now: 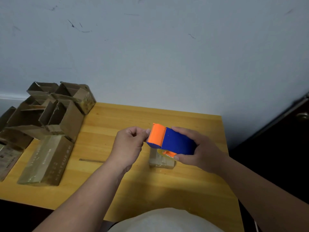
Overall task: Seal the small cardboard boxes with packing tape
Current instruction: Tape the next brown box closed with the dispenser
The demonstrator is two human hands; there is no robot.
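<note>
My right hand (pixel 199 150) grips a blue and orange tape dispenser (pixel 170 139) held above the wooden table (pixel 117 173). At the dispenser's orange cutter end, my left hand (pixel 130 144) has its thumb and fingers curled together, pinching at the tape end; the tape itself is too faint to see. Under the dispenser a small cardboard box (pixel 160 160) lies on the table, partly hidden. A longer taped box (pixel 46 159) lies at the left.
A pile of open cardboard boxes (pixel 50 111) fills the table's back left corner, with more boxes (pixel 8 156) at the left edge. A pale wall (pixel 150 56) rises behind. Dark furniture (pixel 284 139) stands to the right of the table.
</note>
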